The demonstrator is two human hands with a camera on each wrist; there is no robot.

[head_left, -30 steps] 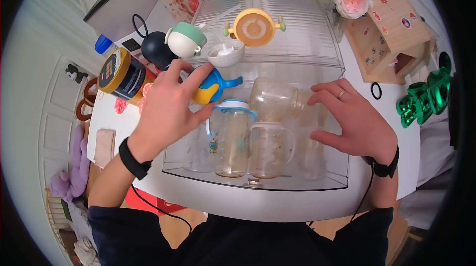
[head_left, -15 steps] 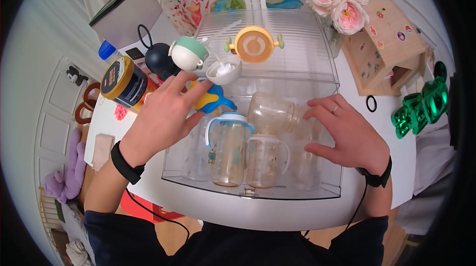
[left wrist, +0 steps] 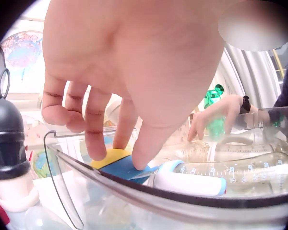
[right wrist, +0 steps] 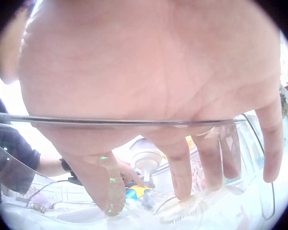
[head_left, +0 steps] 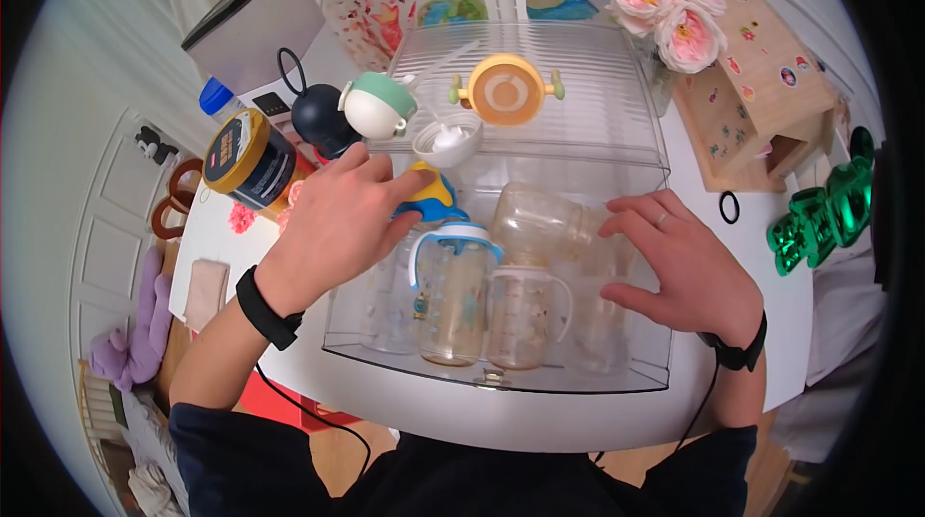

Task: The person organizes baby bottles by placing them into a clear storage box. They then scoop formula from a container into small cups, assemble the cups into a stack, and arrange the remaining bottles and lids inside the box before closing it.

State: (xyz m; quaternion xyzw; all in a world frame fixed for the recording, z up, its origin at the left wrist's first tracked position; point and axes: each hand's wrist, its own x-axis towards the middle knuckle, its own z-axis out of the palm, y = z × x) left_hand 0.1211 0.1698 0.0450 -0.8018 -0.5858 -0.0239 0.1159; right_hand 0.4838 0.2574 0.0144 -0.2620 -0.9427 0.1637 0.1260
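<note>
Thumb and index finger of my left hand [head_left: 337, 218] pinch a blue and yellow plastic piece [head_left: 436, 191] inside the back left of a clear bin [head_left: 568, 390]. In the left wrist view, the thumb lies against the blue part and a finger at the yellow part [left wrist: 113, 155]. Just in front stands a clear baby bottle [head_left: 451, 315] with a blue-and-white handled top. To its right is a shorter bottle [head_left: 520, 329] with a white handle. My right hand [head_left: 689, 266] reaches over the bin's right side, fingers spread, fingertips beside the neck of a bottle lying on its side [head_left: 530, 223].
Behind the bin, a yellow ring-shaped lid [head_left: 506, 90] with green handles and a white cap [head_left: 448, 139] lie on the ribbed clear cover. A gold-lidded tub [head_left: 252, 160], dark bottle [head_left: 326, 120] and green-and-white cup top [head_left: 379, 105] stand left; a wooden house [head_left: 756, 83] stands right.
The left hand has lowered the blue and yellow piece, turning it so its blue part points down behind the handled bottle. My right hand stays nearly in place.
</note>
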